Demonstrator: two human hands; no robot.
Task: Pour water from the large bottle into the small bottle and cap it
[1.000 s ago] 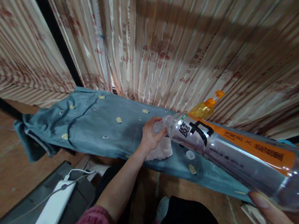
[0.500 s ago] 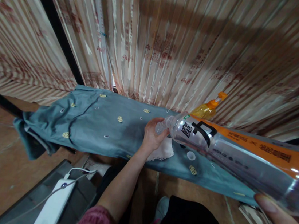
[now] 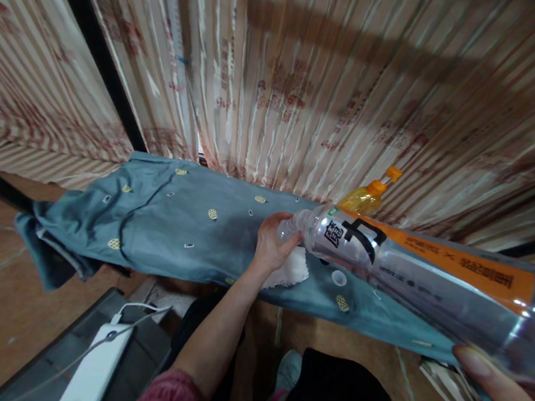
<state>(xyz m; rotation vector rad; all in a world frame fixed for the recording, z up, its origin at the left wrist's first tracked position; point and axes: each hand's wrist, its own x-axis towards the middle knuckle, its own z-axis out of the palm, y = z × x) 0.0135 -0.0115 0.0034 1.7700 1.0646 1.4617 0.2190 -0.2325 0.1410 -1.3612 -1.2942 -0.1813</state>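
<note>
A large clear plastic bottle (image 3: 410,275) with an orange and silver label lies nearly level, its neck pointing left. My right hand (image 3: 495,382) grips it near the base; the thumb shows below, while the other fingers are hidden. My left hand (image 3: 272,244) is closed around a small clear plastic container (image 3: 287,228) that meets the bottle's mouth. Its exact kind is partly hidden by the fingers. Below that hand, a white tissue (image 3: 292,271) rests on the blue-grey cloth (image 3: 222,247). Beside it sits a small round whitish cap (image 3: 339,278).
A yellow pump bottle (image 3: 364,197) with an orange top stands behind the large bottle. Striped curtain (image 3: 283,84) hangs along the back. At lower left, a white power bank (image 3: 96,362) with a cable lies on a grey box (image 3: 144,349). A black pole (image 3: 96,40) slants at left.
The view has shifted very slightly. Both hands keep their hold, and the large bottle and small container stay together in nearly the same place.
</note>
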